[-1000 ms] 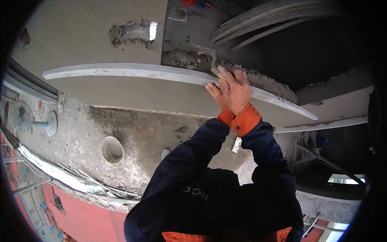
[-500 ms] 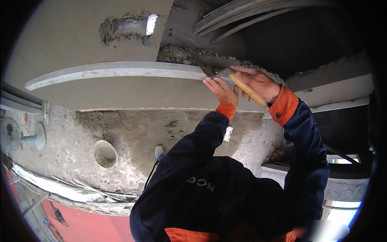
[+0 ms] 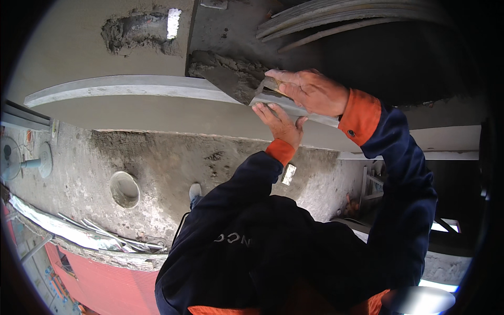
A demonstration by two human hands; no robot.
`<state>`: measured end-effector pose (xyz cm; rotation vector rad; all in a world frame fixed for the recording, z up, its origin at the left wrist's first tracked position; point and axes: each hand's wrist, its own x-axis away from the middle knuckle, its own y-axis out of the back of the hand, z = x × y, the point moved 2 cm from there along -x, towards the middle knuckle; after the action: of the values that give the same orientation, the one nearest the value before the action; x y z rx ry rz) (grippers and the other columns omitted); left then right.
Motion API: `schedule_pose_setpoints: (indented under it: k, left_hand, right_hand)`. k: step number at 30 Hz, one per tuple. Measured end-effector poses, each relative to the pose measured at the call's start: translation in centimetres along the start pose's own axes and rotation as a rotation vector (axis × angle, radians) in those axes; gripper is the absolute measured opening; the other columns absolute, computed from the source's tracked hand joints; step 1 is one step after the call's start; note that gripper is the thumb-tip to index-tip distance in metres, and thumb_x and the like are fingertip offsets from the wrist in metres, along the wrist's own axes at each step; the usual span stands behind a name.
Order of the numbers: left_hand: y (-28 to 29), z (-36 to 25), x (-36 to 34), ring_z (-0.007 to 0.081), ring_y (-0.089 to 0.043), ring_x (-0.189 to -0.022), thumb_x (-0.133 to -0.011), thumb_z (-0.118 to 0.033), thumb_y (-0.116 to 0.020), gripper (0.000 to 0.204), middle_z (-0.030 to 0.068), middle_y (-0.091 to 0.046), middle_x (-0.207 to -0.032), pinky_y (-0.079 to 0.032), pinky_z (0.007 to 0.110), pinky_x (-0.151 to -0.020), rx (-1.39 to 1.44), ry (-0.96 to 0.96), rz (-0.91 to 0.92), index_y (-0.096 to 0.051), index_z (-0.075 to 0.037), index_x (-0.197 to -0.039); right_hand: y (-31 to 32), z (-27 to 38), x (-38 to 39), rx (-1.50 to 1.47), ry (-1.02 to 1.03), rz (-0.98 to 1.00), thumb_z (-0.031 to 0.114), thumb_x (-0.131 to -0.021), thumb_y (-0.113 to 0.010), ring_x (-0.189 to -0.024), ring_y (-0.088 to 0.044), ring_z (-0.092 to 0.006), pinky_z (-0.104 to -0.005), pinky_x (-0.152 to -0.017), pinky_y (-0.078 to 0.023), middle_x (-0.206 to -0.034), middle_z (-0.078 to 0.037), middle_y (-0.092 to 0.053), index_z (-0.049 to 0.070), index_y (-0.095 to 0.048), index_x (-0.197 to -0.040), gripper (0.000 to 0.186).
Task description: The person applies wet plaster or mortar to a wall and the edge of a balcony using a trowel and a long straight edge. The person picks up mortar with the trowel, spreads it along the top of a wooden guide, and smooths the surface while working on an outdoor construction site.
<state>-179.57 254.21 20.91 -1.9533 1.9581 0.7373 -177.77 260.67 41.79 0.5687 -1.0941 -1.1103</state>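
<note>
Soft daylight, dark fisheye-bent rim

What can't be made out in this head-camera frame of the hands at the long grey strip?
- Trowel handle: head view, hidden inside the right hand, so the grip is unclear.
- Strip past the hands: covered by the left hand and right cuff.
- Floor beneath the body: blocked by the dark jacket.
- Top right: lost in deep shadow and the fisheye rim.
- Small pale object near the left cuff: too small to identify.

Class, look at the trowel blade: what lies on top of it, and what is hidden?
Grey mortar lies piled along the trowel blade. The right hand covers the handle, so it cannot be seen. The left hand steadies the grey strip.
</note>
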Motion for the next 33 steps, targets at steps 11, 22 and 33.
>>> schedule_pose_setpoints:
  k: [11,22,33]
  left_hand:
    - [1.3,-1.4,-0.6,0.0602,-0.004,-0.132,-0.066,-0.047,-0.080,0.121,0.0433,0.004,-0.140,-0.014,0.063,-0.106,-0.208,-0.030,0.027,-0.004,0.011,-0.141]
    - [0.5,-1.3,0.4,0.0527,-0.005,-0.136,-0.057,-0.056,-0.080,0.132,0.0352,0.006,-0.146,-0.029,0.054,-0.105,-0.253,-0.016,-0.022,-0.001,0.002,-0.146]
    - [0.0,-1.8,-0.3,0.0523,-0.005,-0.137,-0.057,-0.059,-0.078,0.133,0.0373,0.005,-0.145,-0.018,0.054,-0.110,-0.300,-0.038,-0.021,0.000,0.003,-0.146]
  right_hand:
    - [7.1,-10.5,-1.8,0.229,0.596,-0.194,0.026,-0.096,-0.046,-0.074,-0.061,-0.0329,-0.0389,-0.077,-0.047,-0.087,-0.019,-0.065,0.011,-0.053,-0.129,0.037]
    - [6.5,-8.9,-4.4,0.447,0.553,0.133,0.026,-0.097,-0.043,-0.067,-0.057,-0.0358,-0.0447,-0.073,-0.045,-0.066,-0.018,-0.058,0.011,-0.046,-0.134,0.040]
    - [9.8,-19.7,8.8,0.125,0.331,0.114,0.021,-0.094,-0.048,-0.053,-0.047,-0.0235,-0.0321,-0.062,-0.044,-0.062,-0.011,-0.053,0.010,-0.049,-0.133,0.040]
